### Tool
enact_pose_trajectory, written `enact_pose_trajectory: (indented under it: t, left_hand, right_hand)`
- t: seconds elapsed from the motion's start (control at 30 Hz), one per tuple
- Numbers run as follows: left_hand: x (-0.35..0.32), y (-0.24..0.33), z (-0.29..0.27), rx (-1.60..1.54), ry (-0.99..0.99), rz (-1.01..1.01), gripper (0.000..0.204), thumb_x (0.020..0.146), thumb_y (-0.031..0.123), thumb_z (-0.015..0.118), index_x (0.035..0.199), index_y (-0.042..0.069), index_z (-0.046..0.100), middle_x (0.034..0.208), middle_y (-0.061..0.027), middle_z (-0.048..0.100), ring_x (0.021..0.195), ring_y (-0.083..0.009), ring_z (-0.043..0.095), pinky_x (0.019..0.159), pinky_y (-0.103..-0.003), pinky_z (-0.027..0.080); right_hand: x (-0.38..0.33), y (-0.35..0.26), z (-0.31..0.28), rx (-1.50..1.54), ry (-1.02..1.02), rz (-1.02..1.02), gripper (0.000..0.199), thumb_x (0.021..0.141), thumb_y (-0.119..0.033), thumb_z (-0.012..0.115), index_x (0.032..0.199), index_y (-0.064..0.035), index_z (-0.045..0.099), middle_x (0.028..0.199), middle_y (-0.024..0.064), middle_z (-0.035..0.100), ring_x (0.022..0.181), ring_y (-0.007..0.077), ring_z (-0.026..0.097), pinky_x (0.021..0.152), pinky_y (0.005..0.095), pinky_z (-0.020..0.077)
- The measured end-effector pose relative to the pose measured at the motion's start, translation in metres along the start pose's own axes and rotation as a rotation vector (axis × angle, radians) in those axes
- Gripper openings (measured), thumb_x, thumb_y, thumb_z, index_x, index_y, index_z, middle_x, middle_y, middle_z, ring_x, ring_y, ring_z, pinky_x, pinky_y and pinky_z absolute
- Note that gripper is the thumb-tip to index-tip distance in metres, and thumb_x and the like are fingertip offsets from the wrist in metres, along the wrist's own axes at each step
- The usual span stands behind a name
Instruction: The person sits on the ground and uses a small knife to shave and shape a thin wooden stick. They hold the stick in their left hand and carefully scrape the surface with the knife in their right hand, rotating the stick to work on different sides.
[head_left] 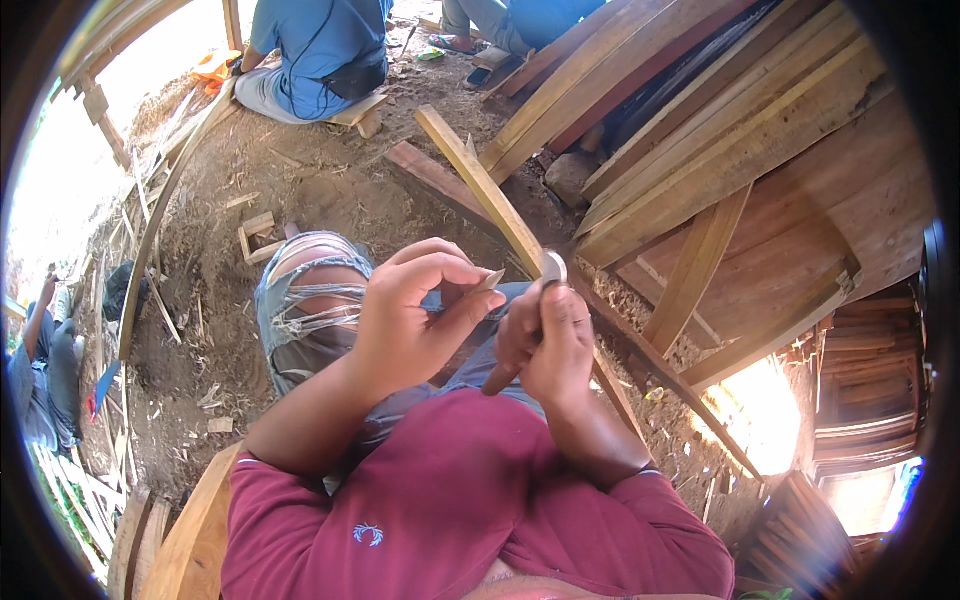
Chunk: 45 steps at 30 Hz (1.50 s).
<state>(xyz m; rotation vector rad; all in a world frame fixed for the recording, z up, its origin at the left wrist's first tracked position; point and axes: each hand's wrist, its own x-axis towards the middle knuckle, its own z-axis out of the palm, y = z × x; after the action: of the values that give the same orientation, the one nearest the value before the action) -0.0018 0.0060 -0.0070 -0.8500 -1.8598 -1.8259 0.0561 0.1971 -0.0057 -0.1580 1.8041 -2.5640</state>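
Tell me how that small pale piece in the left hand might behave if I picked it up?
The small pale piece is probably light, as the left hand pinches it with just the fingertips. Its straight edge suggests it would stay stiff rather than flop. Looking thin, it might snap if pressed hard.

no readable words or numbers, only a small pale-blue emblem [368, 534] like a leafy wreath, two curved sprays making a ring, on the left chest of the wearer's maroon shirt [450, 490], low in the head view, finer detail too small to tell
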Motion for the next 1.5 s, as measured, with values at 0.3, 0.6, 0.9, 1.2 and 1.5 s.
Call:
enact_pose_trajectory:
  t: [0.3,0.6,0.9,1.2,1.5]
  left_hand:
    - [0.002,0.005,-0.006,0.134,-0.079,-0.015,0.024,0.085,-0.005,0.093,0.101,0.0,0.077,0.093,-0.0082,0.071,0.074,-0.0148,0.072,0.066,-0.029,0.056]
    - [-0.002,-0.003,0.0,0.192,-0.114,0.053,0.024,0.084,-0.003,0.093,0.099,0.0,0.075,0.094,-0.0089,0.072,0.074,-0.0184,0.075,0.066,-0.032,0.06]
    - [0.006,0.013,-0.01,-0.031,-0.29,-0.266,0.02,0.094,0.009,0.09,0.108,-0.003,0.082,0.097,-0.0105,0.076,0.077,-0.0177,0.074,0.068,-0.031,0.058]
    - [0.006,0.005,-0.015,-0.159,-0.199,-0.43,0.017,0.101,0.009,0.083,0.113,-0.003,0.082,0.099,-0.0061,0.073,0.087,-0.0112,0.071,0.078,-0.026,0.055]
    - [0.004,0.003,-0.013,-0.252,-0.126,-0.469,0.022,0.101,0.008,0.082,0.117,-0.006,0.081,0.102,-0.0047,0.072,0.084,-0.0072,0.069,0.072,-0.026,0.054]
  right_hand:
    - [0.013,-0.017,-0.014,-0.095,0.104,-0.068,0.025,0.11,-0.024,0.08,0.11,-0.0021,0.069,0.071,-0.0034,0.058,0.06,0.0048,0.053,0.054,0.0254,0.0409]
    - [0.019,-0.017,-0.005,-0.511,0.112,-0.121,0.025,0.107,-0.021,0.084,0.11,0.0019,0.074,0.072,-0.0022,0.066,0.056,0.0039,0.058,0.048,0.0224,0.0437]
    - [0.022,-0.038,-0.009,-0.524,0.085,-0.026,0.028,0.109,-0.025,0.082,0.108,0.0016,0.075,0.069,-0.0014,0.064,0.055,0.0043,0.056,0.048,0.0226,0.0422]
    - [0.014,-0.015,-0.023,-0.12,-0.116,0.017,0.039,0.118,-0.041,0.064,0.114,-0.0021,0.066,0.076,-0.0053,0.055,0.056,0.0036,0.047,0.05,0.024,0.039]
    - [0.009,-0.018,0.003,-0.252,-0.084,0.251,0.054,0.124,-0.045,0.045,0.093,-0.0033,0.058,0.064,-0.0005,0.048,0.048,0.0105,0.048,0.043,0.0278,0.0403]
